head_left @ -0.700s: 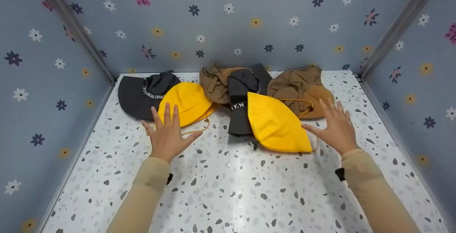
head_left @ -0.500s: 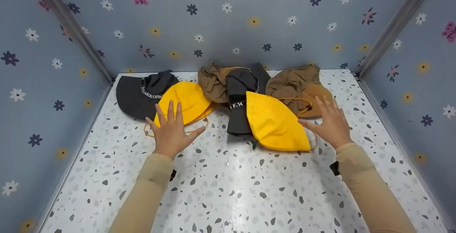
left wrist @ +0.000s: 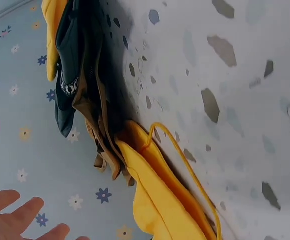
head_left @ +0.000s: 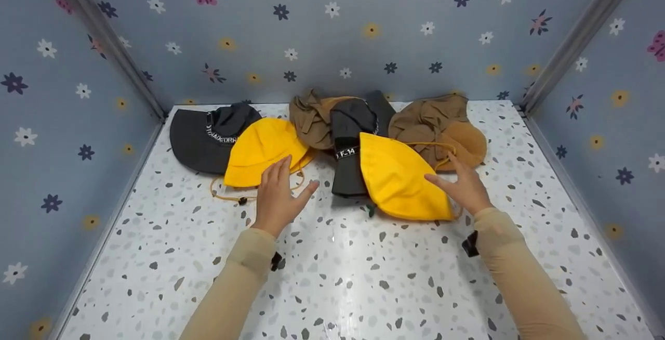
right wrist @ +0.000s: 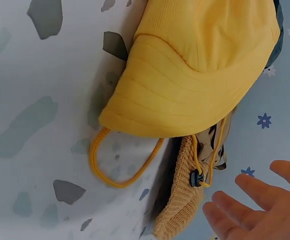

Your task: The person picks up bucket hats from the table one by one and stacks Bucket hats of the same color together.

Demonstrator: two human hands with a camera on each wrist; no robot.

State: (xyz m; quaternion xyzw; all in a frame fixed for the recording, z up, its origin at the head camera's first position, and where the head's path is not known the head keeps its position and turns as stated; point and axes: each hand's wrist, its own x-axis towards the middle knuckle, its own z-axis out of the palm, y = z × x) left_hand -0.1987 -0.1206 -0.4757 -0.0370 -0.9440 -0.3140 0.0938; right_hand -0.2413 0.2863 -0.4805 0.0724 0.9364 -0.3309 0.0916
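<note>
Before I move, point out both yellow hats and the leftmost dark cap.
Left yellow hat (head_left: 267, 147), head view, on the crown.
Right yellow hat (right wrist: 182, 91), right wrist view, on the brim.
Leftmost dark cap (head_left: 197, 145), head view, on the bill.

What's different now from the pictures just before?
The left hand has moved right, toward the middle, and its fingers, spread before, are now closer together. The right hand has shifted left, also inward. Nothing was taken hold of or let go. The yellow, black and brown hats lie as they did.
</note>
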